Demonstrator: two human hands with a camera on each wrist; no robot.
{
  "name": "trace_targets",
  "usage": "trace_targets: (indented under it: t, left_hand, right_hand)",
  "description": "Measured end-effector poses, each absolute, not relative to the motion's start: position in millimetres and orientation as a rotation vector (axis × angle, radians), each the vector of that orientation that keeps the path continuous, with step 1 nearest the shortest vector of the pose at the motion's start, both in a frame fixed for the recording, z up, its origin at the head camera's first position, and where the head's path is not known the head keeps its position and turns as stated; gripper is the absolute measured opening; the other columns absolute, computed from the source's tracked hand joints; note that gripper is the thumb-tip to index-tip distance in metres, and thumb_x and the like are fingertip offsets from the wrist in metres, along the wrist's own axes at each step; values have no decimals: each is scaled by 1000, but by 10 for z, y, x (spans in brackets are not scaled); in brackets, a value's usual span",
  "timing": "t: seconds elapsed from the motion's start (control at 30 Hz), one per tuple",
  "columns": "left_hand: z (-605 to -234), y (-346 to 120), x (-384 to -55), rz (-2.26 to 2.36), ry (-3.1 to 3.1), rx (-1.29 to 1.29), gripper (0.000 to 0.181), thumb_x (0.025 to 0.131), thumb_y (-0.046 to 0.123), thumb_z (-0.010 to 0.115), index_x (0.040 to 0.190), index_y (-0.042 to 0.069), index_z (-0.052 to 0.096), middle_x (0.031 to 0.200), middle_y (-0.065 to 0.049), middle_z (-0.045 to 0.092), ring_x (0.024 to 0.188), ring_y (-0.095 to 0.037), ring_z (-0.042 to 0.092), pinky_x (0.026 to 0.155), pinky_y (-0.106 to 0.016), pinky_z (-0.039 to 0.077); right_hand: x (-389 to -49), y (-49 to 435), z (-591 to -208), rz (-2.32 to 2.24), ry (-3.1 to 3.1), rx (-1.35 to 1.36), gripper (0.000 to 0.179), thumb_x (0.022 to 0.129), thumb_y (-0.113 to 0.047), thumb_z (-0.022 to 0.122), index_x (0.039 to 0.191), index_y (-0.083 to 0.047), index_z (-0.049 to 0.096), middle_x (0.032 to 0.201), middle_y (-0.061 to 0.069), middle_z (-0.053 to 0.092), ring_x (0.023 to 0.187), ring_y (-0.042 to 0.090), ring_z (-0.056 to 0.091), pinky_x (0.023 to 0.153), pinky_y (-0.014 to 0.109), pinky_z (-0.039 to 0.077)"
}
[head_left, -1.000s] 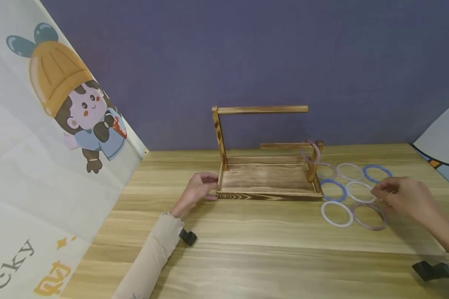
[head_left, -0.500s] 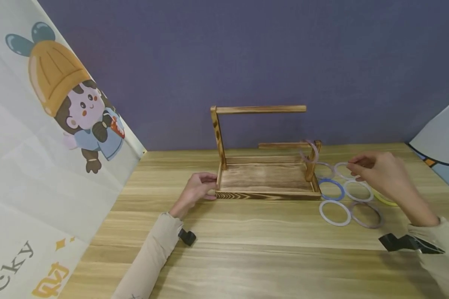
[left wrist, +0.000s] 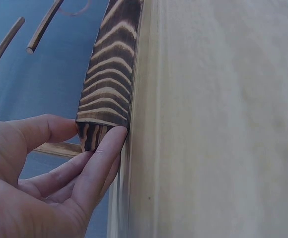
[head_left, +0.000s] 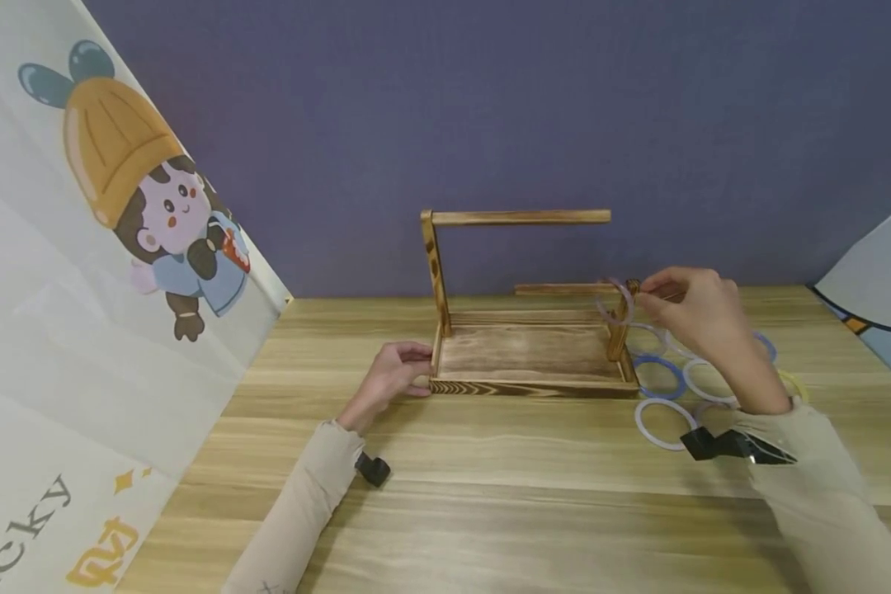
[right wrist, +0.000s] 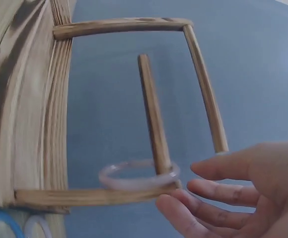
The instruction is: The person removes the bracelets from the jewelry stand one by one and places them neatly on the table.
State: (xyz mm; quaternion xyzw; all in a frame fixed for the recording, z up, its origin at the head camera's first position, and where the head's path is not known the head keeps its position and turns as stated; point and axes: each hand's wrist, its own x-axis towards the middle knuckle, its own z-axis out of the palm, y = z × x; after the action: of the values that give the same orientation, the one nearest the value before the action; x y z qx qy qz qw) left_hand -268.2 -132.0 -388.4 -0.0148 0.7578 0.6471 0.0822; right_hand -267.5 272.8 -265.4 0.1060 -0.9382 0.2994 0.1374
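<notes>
A wooden rack (head_left: 523, 351) with a tray base stands on the table, one tall post at its left and a short one at its right, each bearing a horizontal rod. My left hand (head_left: 391, 381) grips the rack's left end; in the left wrist view, thumb and fingers pinch its front corner (left wrist: 104, 111). A pale pink ring (right wrist: 139, 176) hangs around the lower rod (right wrist: 154, 114) close to the short post. My right hand (head_left: 701, 318) is at the top of that post, its fingers (right wrist: 179, 215) apart and loosely bent, with no ring between them.
Several rings lie on the table right of the rack, among them a blue ring (head_left: 661, 394), a white ring (head_left: 649, 437) and a yellow ring (head_left: 800, 386) partly behind the right forearm. A dark blue panel (head_left: 341, 124) rises behind the table (head_left: 490, 511).
My right hand has moved left and away from me, from over the rings on the table to the short post. My left hand stays on the rack, which has not moved.
</notes>
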Motion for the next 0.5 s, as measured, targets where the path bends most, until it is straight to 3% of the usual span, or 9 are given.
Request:
trace_targets:
  t: [0.2,0.3,0.5]
  left_hand:
    - [-3875,-1314,-2707,1936,2256,-4,33,91,-4,64,124,-8,60,116,-25,63,95,-28,68,73,-39,65]
    - [-3869,-1324,-2699,1933,2264,-4,34,92,-4,63,124,-10,59,117,-27,62,96,-30,68,73,-40,65]
    - [-3867,-1328,-2694,1926,2250,-30,35,92,-4,64,126,-10,58,120,-28,61,100,-35,67,76,-42,65]
  right_hand:
    - [-2714,2617,-2737,864,-2706,289,27,97,-24,66,108,1,70,96,22,72,81,36,68,76,56,49]
    - [-2722,2580,-2785,850,-2705,273,27,97,-22,66,107,3,69,95,22,72,82,36,68,76,56,52]
    - [-2736,2529,-2862,809,-2712,261,24,96,-20,66,101,3,69,90,22,72,76,34,68,55,44,57]
